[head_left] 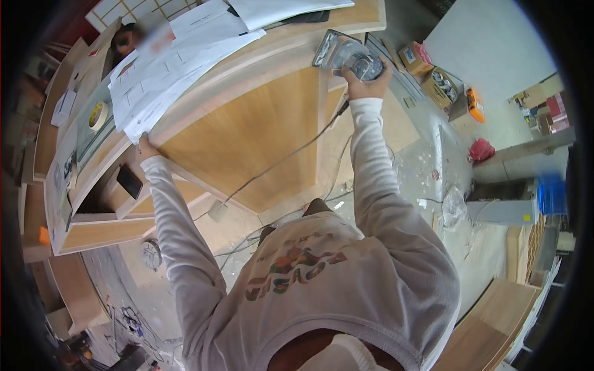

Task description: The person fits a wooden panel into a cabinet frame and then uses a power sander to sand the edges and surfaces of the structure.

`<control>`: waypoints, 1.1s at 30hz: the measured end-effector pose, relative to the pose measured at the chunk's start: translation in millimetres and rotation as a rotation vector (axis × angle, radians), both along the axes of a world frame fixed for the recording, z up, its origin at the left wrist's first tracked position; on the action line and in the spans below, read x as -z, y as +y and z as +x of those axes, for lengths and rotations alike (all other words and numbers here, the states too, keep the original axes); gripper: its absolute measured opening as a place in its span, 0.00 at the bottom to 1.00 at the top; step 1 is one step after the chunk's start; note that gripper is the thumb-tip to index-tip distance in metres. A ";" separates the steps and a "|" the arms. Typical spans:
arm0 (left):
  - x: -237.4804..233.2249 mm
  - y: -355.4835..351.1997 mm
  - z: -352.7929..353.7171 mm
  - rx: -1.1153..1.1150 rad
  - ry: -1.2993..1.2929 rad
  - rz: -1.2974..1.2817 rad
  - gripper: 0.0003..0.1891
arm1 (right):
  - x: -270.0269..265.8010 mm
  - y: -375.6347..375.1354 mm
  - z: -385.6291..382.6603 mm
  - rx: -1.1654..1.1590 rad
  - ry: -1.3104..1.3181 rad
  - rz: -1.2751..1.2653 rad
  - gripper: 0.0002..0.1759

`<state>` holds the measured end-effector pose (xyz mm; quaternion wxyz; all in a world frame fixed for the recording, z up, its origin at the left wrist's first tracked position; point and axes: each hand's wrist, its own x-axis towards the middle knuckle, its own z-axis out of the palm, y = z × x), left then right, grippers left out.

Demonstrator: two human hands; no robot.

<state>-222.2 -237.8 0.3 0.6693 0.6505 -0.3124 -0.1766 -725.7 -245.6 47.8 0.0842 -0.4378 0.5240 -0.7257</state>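
Observation:
My right hand is wrapped around a grey palm sander. The sander's flat pad faces left, against the end of the curved wooden rim of a counter. A dark cord runs from near that hand down across the wood panel. At the counter's left part, my left hand closes on the edge, right at the lower corner of the paper sheets; some of its fingers are hidden. Below it, a black phone lies on a wooden ledge.
A tape roll lies on the counter at left. Behind the papers, another person is partly visible. Cardboard boxes and an orange case stand at right. Cords cross the dusty floor, where a plastic bag lies.

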 end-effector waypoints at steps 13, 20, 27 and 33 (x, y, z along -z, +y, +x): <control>12.1 5.6 13.3 -0.018 0.142 -0.065 0.21 | 2.4 2.0 14.5 0.030 0.092 -0.081 0.45; 12.1 6.0 9.8 -0.063 0.043 -0.056 0.20 | -10.2 8.2 36.7 0.143 0.180 -0.025 0.46; 12.7 9.0 12.7 -0.004 0.002 -0.005 0.20 | -5.9 24.7 52.4 0.156 0.487 -0.064 0.45; 13.6 4.8 5.1 -0.003 0.065 -0.094 0.18 | -13.1 4.6 35.4 0.078 -0.062 -0.066 0.46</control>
